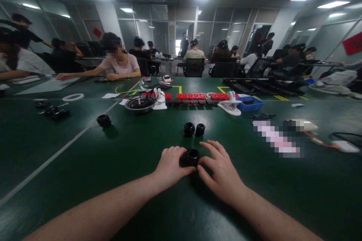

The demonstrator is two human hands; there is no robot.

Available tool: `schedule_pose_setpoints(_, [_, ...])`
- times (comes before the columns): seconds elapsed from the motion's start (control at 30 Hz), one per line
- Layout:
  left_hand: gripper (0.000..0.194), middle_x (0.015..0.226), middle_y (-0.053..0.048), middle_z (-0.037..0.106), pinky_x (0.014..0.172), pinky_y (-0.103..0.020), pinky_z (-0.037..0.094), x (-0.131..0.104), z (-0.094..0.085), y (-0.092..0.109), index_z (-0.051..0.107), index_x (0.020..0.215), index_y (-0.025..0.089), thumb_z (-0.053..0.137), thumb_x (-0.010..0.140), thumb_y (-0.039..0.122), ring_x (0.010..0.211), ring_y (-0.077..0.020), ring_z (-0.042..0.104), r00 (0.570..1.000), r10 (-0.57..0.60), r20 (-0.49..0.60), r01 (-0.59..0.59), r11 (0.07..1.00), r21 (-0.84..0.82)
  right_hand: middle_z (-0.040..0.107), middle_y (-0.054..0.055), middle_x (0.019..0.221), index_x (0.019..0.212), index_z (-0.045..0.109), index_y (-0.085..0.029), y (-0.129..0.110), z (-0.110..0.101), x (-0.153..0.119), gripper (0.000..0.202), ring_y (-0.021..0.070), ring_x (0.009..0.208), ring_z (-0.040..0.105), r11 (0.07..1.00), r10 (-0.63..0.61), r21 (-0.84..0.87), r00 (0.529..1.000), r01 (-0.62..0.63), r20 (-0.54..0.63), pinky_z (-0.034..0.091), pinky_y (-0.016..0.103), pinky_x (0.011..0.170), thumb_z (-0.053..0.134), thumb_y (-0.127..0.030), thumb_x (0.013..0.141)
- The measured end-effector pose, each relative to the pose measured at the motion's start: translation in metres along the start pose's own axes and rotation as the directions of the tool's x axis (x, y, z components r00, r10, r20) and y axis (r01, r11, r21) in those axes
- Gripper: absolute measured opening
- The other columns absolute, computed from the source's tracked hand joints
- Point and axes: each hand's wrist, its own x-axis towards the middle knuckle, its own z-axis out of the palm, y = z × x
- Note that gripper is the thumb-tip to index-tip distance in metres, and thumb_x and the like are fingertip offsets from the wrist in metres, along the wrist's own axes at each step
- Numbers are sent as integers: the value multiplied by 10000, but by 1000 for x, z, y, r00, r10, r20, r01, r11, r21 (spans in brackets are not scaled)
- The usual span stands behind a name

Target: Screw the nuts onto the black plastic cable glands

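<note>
- There are four black round parts which I can count clearly on the tabletop (pixel 85 180): one between the two hands, two standing as a pair (pixel 189 129) just beyond them, and one single part (pixel 103 121) well apart to the left.
- Farther left lies a group of dark pieces (pixel 56 112); their exact number I cannot tell.
- Two white clip-like stands (pixel 160 99) are near the middle, one on each side of a row of red blocks (pixel 190 96). One blue basket (pixel 254 105) and one round bowl (pixel 140 110) are also there, and one white ring (pixel 72 97) lies flat at left.
- The tabletop is green, smooth and a little shiny, with a pale line across its left side.
- The held part (pixel 192 156) is black and glossy, like a short barrel, with its round opening turned upward.
- The left hand (pixel 171 163) has its grip closed on this part, the fingers at its left side and the thumb in front.
- The right hand (pixel 217 169) has its grip partly open, fingers spread and bent, at the right side of the same part; whether a fingertip presses it, I cannot tell.
</note>
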Motion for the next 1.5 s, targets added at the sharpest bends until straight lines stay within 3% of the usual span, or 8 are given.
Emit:
schedule_pose_setpoints(0.73, [336,821,-5,551,709,-320,349,0,-3,3,528,832,203,585,654,483,800,-201,488,999,-15,47,13,999,35,501,111,1132,807,572,-169,7,7,2,211,287,1116,355,997,70,-24,997,-68,45,325,488,913,500,-363,763])
schedule_pose_setpoints(0.93, [294,825,-9,555,718,-323,352,1,-3,4,526,831,202,598,654,424,805,-202,493,998,-28,49,25,999,47,528,105,1052,765,555,-169,2,8,5,207,269,1040,405,995,103,-3,994,-103,27,367,451,864,514,-372,755])
schedule_pose_setpoints(1.5, [234,844,-14,558,733,-330,361,1,-1,3,526,833,200,575,664,354,814,-202,495,999,-21,42,19,998,53,521,64,801,739,519,-169,-5,15,12,315,210,776,458,972,188,-146,982,-184,14,394,356,682,524,-483,720])
